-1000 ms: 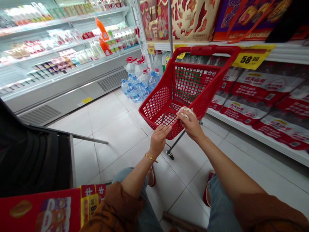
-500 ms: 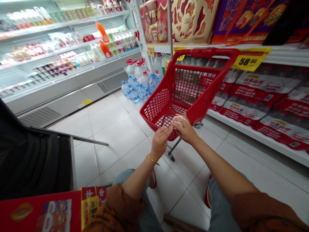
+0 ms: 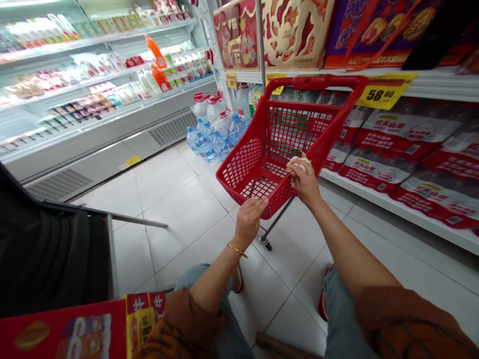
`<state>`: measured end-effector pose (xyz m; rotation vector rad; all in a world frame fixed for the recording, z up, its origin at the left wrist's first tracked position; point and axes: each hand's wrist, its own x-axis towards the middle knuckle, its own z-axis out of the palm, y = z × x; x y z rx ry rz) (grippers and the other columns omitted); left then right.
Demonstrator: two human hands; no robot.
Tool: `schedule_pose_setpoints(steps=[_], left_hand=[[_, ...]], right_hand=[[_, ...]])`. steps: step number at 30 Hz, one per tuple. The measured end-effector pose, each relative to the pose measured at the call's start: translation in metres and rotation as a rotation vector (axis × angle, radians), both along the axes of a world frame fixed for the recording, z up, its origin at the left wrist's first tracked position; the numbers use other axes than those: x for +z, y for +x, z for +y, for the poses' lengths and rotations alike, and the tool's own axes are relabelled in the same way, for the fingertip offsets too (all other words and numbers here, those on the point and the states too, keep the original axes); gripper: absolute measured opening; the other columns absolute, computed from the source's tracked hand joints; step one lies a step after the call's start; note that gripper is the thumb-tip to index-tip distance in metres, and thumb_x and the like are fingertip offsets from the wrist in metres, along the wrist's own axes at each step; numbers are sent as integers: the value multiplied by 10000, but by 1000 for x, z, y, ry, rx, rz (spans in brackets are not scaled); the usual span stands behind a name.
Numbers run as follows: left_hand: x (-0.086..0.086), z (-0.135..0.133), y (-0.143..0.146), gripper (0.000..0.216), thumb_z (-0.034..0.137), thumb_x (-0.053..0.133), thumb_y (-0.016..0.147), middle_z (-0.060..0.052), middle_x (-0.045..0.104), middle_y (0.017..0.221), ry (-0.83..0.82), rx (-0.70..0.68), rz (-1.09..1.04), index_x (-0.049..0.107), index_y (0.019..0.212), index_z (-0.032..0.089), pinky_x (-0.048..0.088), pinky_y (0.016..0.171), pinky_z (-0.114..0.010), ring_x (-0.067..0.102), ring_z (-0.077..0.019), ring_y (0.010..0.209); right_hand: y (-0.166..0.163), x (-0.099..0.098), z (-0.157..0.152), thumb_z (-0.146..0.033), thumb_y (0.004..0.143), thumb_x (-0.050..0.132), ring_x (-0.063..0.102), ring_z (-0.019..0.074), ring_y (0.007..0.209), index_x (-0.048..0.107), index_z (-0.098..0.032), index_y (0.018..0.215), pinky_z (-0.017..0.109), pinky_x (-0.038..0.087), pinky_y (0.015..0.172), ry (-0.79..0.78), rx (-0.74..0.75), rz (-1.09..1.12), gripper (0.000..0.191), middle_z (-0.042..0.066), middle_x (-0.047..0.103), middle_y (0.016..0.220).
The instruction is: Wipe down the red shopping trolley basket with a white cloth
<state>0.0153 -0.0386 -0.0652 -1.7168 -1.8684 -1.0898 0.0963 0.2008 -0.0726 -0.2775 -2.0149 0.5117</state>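
Note:
A red plastic shopping cart [image 3: 244,160] with lattice walls stands in front of me on thin metal legs. My left hand [image 3: 248,222], a gold bracelet at its wrist, is closed on the near corner of the basket's rim. In my right hand [image 3: 307,187] is a crumpled whitish cloth [image 3: 298,163], pressed against the rim of the basket's right side. My fingers partly cover the cloth and the rim beneath it.
Packs of bottled water [image 3: 387,167] fill the lower shelf on the right, below gift boxes [image 3: 294,32]. Large water bottles [image 3: 209,137] stand on the floor by the refrigerated case [image 3: 112,149]. A black chair-like object [image 3: 56,254] and a red box [image 3: 75,331] are at the left.
My right hand has slid the cloth away from my left hand, up and along the basket's right rim. My left hand has stayed at the corner.

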Motion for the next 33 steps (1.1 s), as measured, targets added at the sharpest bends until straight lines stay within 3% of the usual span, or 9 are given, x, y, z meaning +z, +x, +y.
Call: schedule_pose_setpoints(steps=[5,10,14,20,25,29,33], left_hand=[[1,1,-1,411,70,399,962,-88,728,1158,17,-17,12,593,1296,210,523,990,-395,652,-163,1092],[3,1,0,362,94,414,965,-99,732,1136,21,-11,24,618,1250,184,530,977,-400,659,-170,1051],[5,1,3,292,115,443,959,-111,749,1042,23,10,22,676,1131,147,535,968,-405,666,-189,1025],[3,1,3,385,107,385,970,-106,727,1149,2,16,6,616,1266,193,516,1005,-419,657,-182,1082],[3,1,1,418,84,383,965,-88,728,1158,3,11,4,589,1302,221,523,993,-408,657,-169,1089],[3,1,2,427,67,403,952,-89,728,1159,9,3,17,583,1307,218,513,1003,-394,651,-163,1100],[2,1,1,419,70,420,942,-95,730,1153,13,-1,25,595,1297,208,517,991,-388,654,-171,1082]], right_hand=[[0,3,-36,-319,975,432,577,261,1187,677,-252,1142,521,442,1082,43,-40,-20,304,117,633,1177],[4,0,-86,-262,964,463,599,254,1170,649,-249,1185,581,391,1125,147,87,-19,290,109,658,1155],[7,-6,-103,-256,959,459,572,277,1238,640,-265,1198,629,351,1139,175,142,-84,300,101,652,1174],[-1,-11,-80,-284,962,460,405,301,1402,673,-296,1109,664,223,1173,145,109,-78,260,82,651,1166],[-7,-6,-47,-320,976,430,344,328,1434,676,-285,1095,690,159,1165,39,-90,7,276,91,634,1179],[-6,-4,-30,-375,985,415,387,320,1406,669,-272,1143,624,229,1173,11,-128,44,316,102,612,1188],[-3,-3,-36,-424,977,434,544,281,1244,670,-255,1169,519,400,1113,-97,-100,77,348,115,613,1196]])
